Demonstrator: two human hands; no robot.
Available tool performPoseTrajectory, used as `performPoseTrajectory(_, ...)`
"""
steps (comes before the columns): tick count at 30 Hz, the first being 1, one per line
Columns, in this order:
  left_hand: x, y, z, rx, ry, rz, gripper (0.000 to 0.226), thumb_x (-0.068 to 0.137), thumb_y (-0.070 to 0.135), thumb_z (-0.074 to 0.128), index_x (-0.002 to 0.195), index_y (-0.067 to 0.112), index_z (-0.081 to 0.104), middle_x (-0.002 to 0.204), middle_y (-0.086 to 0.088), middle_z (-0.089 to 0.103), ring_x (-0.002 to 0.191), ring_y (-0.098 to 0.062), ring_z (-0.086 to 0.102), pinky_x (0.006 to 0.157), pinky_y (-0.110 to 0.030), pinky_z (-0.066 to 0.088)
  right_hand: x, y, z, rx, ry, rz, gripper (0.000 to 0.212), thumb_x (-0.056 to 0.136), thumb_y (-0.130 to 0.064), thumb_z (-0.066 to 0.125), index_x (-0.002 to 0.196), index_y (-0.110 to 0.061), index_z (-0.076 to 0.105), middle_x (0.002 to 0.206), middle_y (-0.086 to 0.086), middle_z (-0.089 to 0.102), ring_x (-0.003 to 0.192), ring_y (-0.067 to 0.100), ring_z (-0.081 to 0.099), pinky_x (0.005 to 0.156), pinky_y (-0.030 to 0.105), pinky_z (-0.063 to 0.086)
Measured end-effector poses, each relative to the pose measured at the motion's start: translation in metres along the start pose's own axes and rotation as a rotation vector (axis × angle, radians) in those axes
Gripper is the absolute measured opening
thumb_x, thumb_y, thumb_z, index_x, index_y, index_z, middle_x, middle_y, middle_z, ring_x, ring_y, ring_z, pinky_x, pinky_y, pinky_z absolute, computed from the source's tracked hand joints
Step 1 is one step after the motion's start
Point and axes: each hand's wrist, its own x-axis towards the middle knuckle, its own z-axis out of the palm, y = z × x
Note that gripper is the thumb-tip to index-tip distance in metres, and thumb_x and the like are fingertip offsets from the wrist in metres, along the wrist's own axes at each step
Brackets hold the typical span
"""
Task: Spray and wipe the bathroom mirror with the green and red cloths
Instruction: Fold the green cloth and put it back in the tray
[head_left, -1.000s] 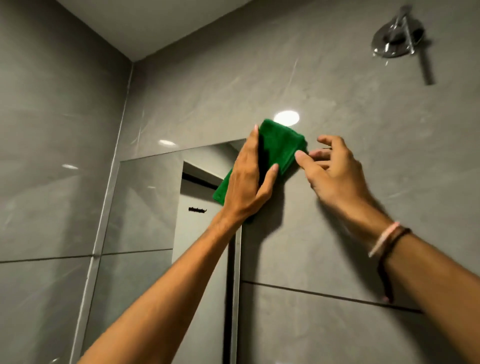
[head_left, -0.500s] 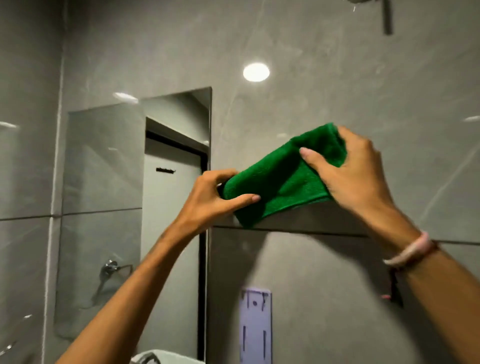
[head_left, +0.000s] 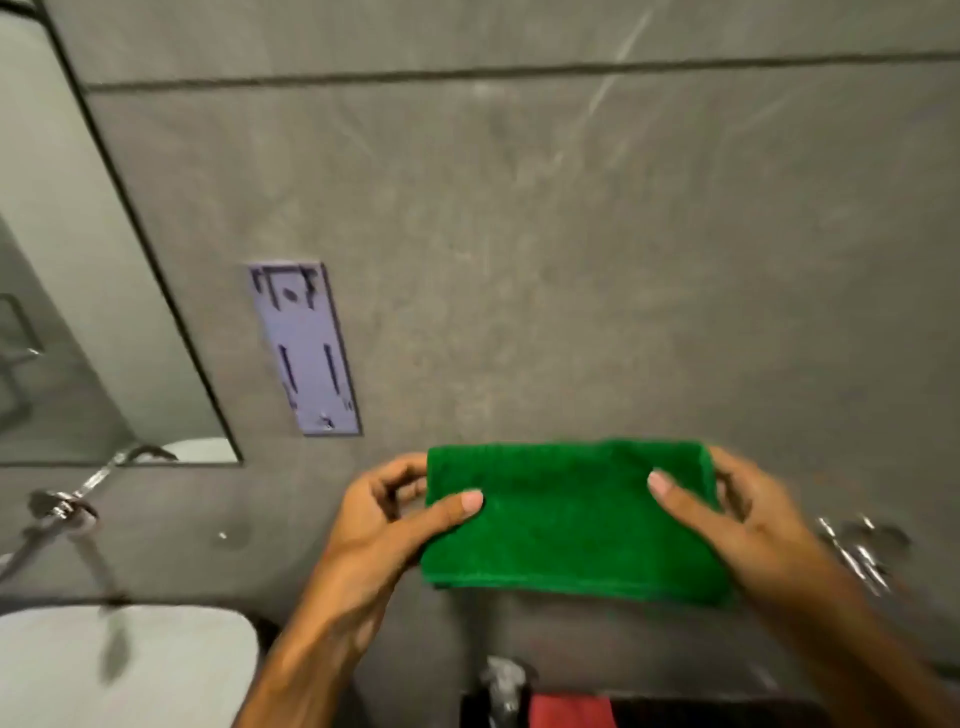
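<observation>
Both hands are holding the green cloth (head_left: 569, 519) stretched flat between them, in front of the grey tiled wall (head_left: 519, 208) and well to the right of the mirror (head_left: 78, 312). The left hand (head_left: 379, 525) is pinching the cloth's left edge, its thumb lying across the front face and its curled fingers tucking behind. The right hand (head_left: 748, 525) is gripping the right edge in the same way, thumb on the front and fingers wrapping behind, so neither hand is open. The cloth is folded into a wide rectangle with its long edges running roughly level.

The mirror is filling the left side of the view, its dark right edge slanting down to a corner just above a chrome tap (head_left: 67, 499), which is looking blurred. Below the tap, the pale rim of a basin (head_left: 156, 665) is showing at the lower left. A lilac wall bracket (head_left: 306, 348) is sitting on the tiles between the mirror and the cloth, above the left hand. At the bottom edge, a red cloth (head_left: 571, 712) is lying on a dark ledge just beside a small chrome fitting (head_left: 501, 680). More chrome fittings (head_left: 857, 551) are appearing, smeared by motion, just behind the right hand.
</observation>
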Motion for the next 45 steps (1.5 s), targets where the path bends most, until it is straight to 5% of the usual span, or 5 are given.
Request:
performPoseTrajectory(13, -0.099, -0.313, -0.038, 0.120, 0.172, -0.924, 0.035, 0.080, -0.023, 0.063, 0.112, -0.011, 0.066, 0.093, -0.023, 0.075, 0.066, -0.026, 0.073, 0.049, -0.033, 0.060, -0.108, 0.272, -0.012, -0.035, 0.098, 1.086, 0.025, 0.097, 0.015, 0.052, 0.112, -0.004, 0.058, 0.098, 0.017, 0.065, 0.079, 0.028, 0.062, 0.074, 0.046, 0.055)
performPoseTrajectory(16, -0.096, -0.358, -0.038, 0.204, 0.263, -0.898, 0.031, 0.077, -0.028, 0.062, 0.104, -0.014, 0.065, 0.080, -0.016, 0.072, 0.081, -0.039, 0.071, 0.049, -0.033, 0.060, -0.107, 0.313, -0.006, -0.069, 0.094, 1.117, 0.035, 0.097, 0.018, 0.050, 0.128, 0.006, 0.056, 0.106, 0.019, 0.062, 0.070, 0.021, 0.059, 0.053, 0.031, 0.054)
performPoseTrajectory(21, -0.112, -0.396, -0.060, 0.353, 0.465, -0.914, 0.033, 0.079, -0.023, 0.065, 0.111, -0.013, 0.065, 0.107, -0.028, 0.072, 0.079, -0.026, 0.065, 0.055, -0.012, 0.056, -0.087, 0.409, 0.025, -0.348, -0.069, 1.083, 0.032, 0.089, 0.016, 0.063, 0.121, 0.015, 0.065, 0.114, 0.030, 0.071, 0.094, 0.029, 0.063, 0.083, 0.047, 0.056)
performPoseTrajectory(27, -0.107, -0.365, -0.069, 1.006, 0.200, -0.730, 0.041, 0.095, 0.026, 0.062, 0.132, 0.010, 0.058, 0.134, -0.015, 0.061, 0.125, -0.033, 0.058, 0.095, -0.034, 0.049, -0.051, 0.416, 0.025, -0.507, 0.044, 0.895, 0.039, 0.081, -0.012, 0.084, 0.114, 0.004, 0.070, 0.101, 0.024, 0.079, 0.089, 0.027, 0.071, 0.065, 0.011, 0.037)
performPoseTrajectory(45, -0.075, -0.341, -0.093, 1.832, 0.025, -0.145, 0.082, 0.090, 0.070, 0.036, 0.159, 0.030, 0.016, 0.167, -0.021, 0.012, 0.155, -0.037, 0.014, 0.119, -0.065, 0.022, -0.034, 0.441, 0.025, -0.628, 0.114, 0.955, 0.073, 0.062, -0.022, 0.098, 0.120, 0.002, 0.060, 0.125, 0.031, 0.069, 0.117, 0.045, 0.067, 0.097, 0.044, 0.054)
